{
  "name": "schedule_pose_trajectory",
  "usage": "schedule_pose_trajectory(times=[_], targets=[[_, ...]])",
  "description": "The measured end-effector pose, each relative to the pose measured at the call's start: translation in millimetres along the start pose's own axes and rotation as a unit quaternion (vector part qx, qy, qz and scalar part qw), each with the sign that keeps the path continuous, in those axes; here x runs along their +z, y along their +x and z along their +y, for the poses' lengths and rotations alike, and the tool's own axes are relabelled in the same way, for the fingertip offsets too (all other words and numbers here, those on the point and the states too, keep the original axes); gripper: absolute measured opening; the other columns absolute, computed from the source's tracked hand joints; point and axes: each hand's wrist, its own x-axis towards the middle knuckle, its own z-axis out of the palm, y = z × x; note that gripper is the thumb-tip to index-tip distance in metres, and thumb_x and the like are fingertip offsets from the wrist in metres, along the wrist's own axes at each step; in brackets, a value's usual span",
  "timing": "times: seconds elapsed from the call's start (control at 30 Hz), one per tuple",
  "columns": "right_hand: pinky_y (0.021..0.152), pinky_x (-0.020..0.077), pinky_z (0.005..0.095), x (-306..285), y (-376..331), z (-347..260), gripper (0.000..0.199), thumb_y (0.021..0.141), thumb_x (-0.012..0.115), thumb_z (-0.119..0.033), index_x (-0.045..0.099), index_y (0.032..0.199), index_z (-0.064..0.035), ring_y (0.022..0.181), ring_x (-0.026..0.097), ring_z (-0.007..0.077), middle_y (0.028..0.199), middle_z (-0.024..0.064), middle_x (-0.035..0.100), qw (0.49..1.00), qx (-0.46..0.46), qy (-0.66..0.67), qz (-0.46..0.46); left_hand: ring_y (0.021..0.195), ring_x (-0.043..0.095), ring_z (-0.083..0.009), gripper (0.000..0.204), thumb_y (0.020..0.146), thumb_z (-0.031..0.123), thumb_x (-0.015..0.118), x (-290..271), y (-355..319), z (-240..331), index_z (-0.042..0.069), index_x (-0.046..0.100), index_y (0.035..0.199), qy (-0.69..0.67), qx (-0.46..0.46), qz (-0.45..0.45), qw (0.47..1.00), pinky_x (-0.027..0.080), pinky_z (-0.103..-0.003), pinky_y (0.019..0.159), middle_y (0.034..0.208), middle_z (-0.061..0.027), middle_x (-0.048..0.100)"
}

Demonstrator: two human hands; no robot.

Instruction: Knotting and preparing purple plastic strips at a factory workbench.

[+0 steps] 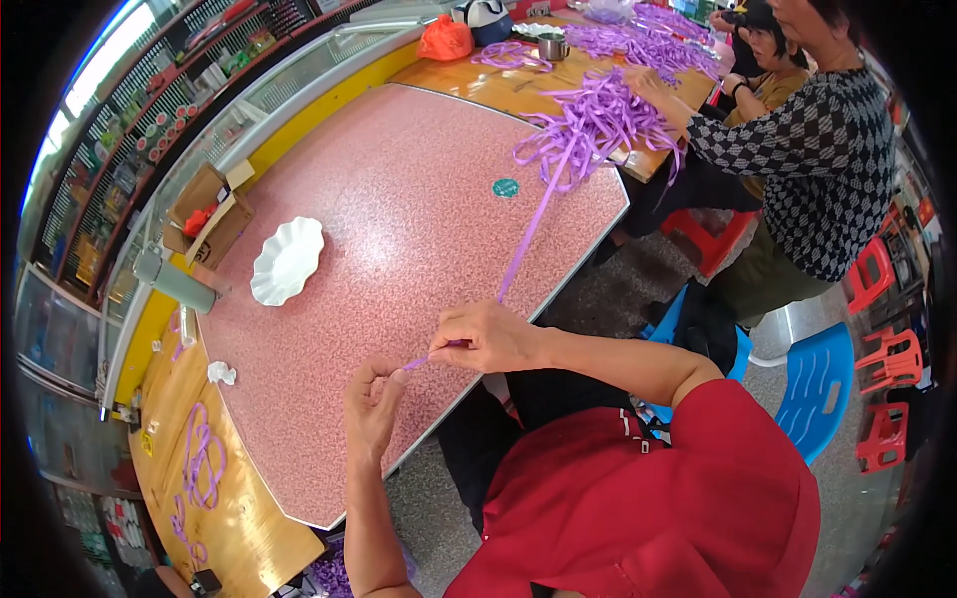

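Observation:
A long purple ribbon (532, 237) runs from a tangled heap of purple ribbons (588, 135) at the far right of the pink speckled table (349, 179) down to my hands. My right hand (485, 337) is closed around it near the table's front edge. Between finger and thumb, my left hand (373, 399) pinches the same ribbon a little further left. A short stretch of it (417, 361) shows between the two hands. Fingers hide the rest of what lies in my right palm.
A white scalloped plate (288, 261), a cardboard box (211, 214), a grey-green bottle (175, 283) and crumpled tissue (221, 373) are on the left. Loose ribbon (203, 458) lies on a wooden table. A person in a checked top (812, 149) reaches into the heap. A blue chair (815, 389) stands right.

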Motion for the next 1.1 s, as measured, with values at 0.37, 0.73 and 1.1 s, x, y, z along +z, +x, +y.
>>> schedule_pose_trajectory(times=[0.37,0.73,1.1], targets=[[0.059,0.0457,0.0341,7,36,-43,0.020,0.089,0.070,-0.019,0.068,0.087,0.0008,0.067,0.062,0.0165,0.071,0.0074,0.063,0.987,0.039,0.156,-0.015,0.097,0.058,-0.0143,0.022,0.091,0.008,0.063,-6,-11,5,0.002,0.059,0.113,-0.236,0.020,0.054,0.970,0.045,-0.030,0.089,0.103,-0.0049,0.063],[0.059,0.0415,0.0196,-12,58,-84,0.015,0.096,0.064,-0.017,0.067,0.093,-0.0022,0.070,0.052,0.0002,0.077,-0.0019,0.061,0.897,0.083,0.433,0.041,0.110,0.056,-0.0136,0.031,0.098,0.017,0.062,32,14,19,0.000,0.058,0.123,-0.195,0.007,-0.105,0.975,0.043,-0.029,0.097,0.111,-0.0026,0.062],[0.079,0.0493,0.0284,-57,39,-26,0.012,0.100,0.057,-0.018,0.063,0.101,-0.0081,0.085,0.063,0.0132,0.089,0.0035,0.066,0.823,0.029,0.534,0.193,0.082,0.056,-0.0077,0.014,0.097,0.012,0.062,12,21,19,0.004,0.065,0.107,-0.088,0.022,-0.078,0.993,0.044,-0.024,0.076,0.090,0.0010,0.064]])
